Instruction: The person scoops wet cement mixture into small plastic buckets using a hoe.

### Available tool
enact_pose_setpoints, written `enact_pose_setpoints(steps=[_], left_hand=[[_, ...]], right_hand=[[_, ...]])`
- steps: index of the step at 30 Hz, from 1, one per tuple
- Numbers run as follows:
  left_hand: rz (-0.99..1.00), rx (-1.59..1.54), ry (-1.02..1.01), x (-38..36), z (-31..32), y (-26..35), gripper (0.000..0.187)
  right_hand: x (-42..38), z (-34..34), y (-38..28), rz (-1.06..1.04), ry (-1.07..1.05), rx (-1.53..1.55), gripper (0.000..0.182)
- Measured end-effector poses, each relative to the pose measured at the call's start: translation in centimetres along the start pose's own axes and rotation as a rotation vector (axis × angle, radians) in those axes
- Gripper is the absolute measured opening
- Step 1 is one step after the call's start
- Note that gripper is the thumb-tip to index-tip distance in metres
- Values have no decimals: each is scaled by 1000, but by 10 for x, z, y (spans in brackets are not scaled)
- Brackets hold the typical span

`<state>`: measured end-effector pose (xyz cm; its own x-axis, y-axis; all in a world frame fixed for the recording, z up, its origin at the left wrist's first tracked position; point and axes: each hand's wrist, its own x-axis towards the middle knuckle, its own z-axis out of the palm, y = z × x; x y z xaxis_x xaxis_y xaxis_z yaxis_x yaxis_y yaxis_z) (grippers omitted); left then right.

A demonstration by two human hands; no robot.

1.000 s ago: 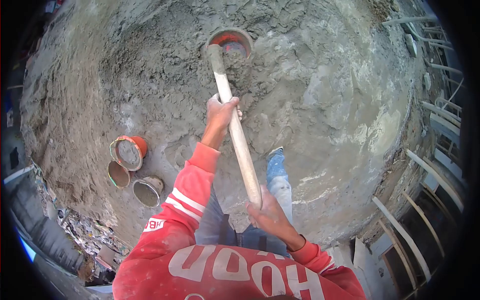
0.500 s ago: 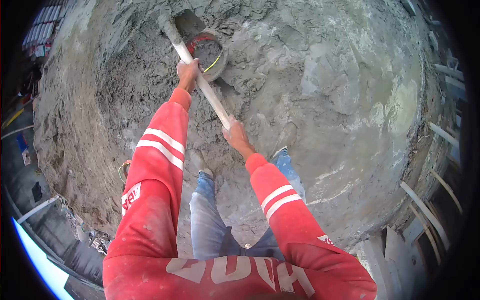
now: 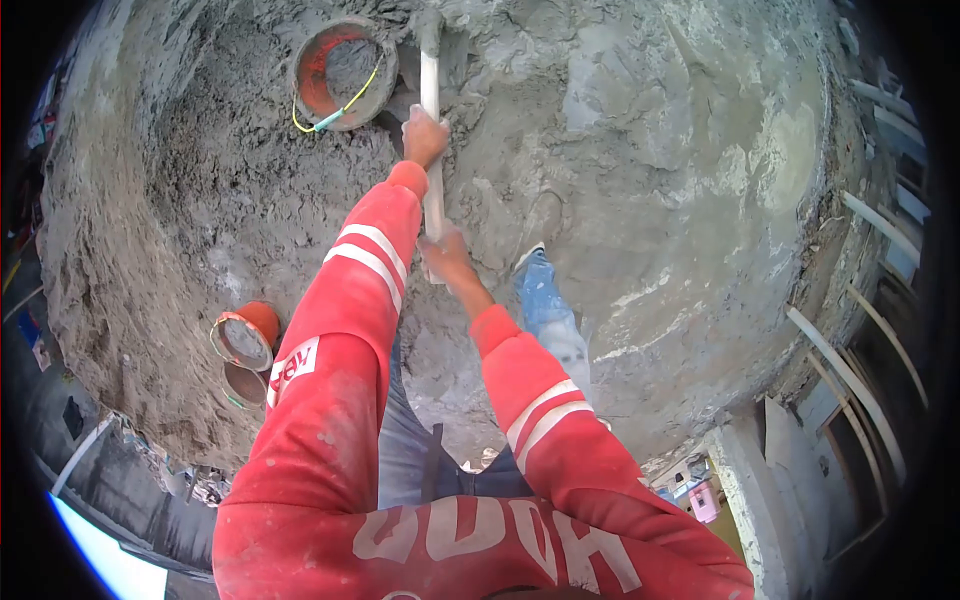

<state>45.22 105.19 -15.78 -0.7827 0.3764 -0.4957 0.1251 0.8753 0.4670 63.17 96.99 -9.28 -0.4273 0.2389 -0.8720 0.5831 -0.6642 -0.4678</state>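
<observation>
A pale-handled hoe (image 3: 431, 85) reaches away from me, its head caked in wet grey mortar (image 3: 640, 170) at the top of the view. My left hand (image 3: 426, 136) is closed around the middle of the handle. Nearer my body, my right hand (image 3: 448, 255) grips the handle's lower end. Just left of the hoe lies a mortar-coated bucket (image 3: 372, 108), reddish inside, with a yellow wire handle. The hoe's blade is mostly hidden in the mortar beside the bucket.
Two more buckets, an orange one (image 3: 262, 322) and a grey-coated one (image 3: 243, 384), are left of my left sleeve. My shoe (image 3: 543, 215) stands in the mortar. Poles (image 3: 850, 380) and boards line the right edge, and a concrete post (image 3: 748, 510) rises at lower right.
The hoe has swung from a leftward slant to nearly straight ahead, its head passing to the bucket's right. Both hands keep their grip. The view has shifted, showing more of the left-side buckets.
</observation>
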Motion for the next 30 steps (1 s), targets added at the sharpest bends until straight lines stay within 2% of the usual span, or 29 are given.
enact_pose_setpoints(steps=[1,3,4,5,7,8,10,14,16,17,19,20,22,23,25,26,28,29,30], left_hand=[[-107,39,-96,-26,25,-33,49],[-246,115,-182,-90,70,-102,50],[-373,59,-145,-124,56,-94,50],[-373,56,-168,-148,56,-112,48],[-396,101,-222,-182,58,-149,46],[-407,132,-263,-192,64,-156,46],[-485,141,-412,-208,83,-177,56],[-425,61,-499,-223,86,-186,55],[-662,-428,-763,-215,57,-183,46],[-653,-443,-748,-214,41,-177,46],[-884,-880,-677,-218,0,-158,26],[-874,-884,-668,-216,-22,-148,26],[-984,-1349,-628,-207,-59,-136,21],[-955,-1431,-577,-197,-66,-137,20],[-893,-1492,-488,-168,-82,-136,19],[-895,-1485,-486,-161,-97,-125,19],[-719,-1409,-346,-155,-156,-78,19],[-725,-1399,-338,-159,-178,-59,19],[-580,-1392,-201,-165,-197,-40,18]], right_hand=[[-17,3,33,223,-72,142,41],[-64,11,102,298,24,-15,31],[-85,3,130,101,106,-291,29],[-106,2,151,-102,177,-555,27],[-138,19,163,183,139,-231,19],[-148,19,151,161,140,-249,19],[-173,26,102,446,14,39,19],[-178,23,53,449,-12,86,17],[-179,36,14,532,-77,137,15],[-183,43,-3,518,-83,121,15],[-198,56,-36,529,-109,169,14],[-209,60,-53,518,-116,165,14],[-234,67,-87,527,-147,142,14],[-253,69,-101,531,-156,142,14],[-294,68,-131,421,-241,-65,14],[-316,64,-146,419,-199,-74,18],[-344,47,-158,419,-168,-86,23],[-354,35,-155,328,-233,-155,28],[-353,26,-151,236,-297,-219,33]])
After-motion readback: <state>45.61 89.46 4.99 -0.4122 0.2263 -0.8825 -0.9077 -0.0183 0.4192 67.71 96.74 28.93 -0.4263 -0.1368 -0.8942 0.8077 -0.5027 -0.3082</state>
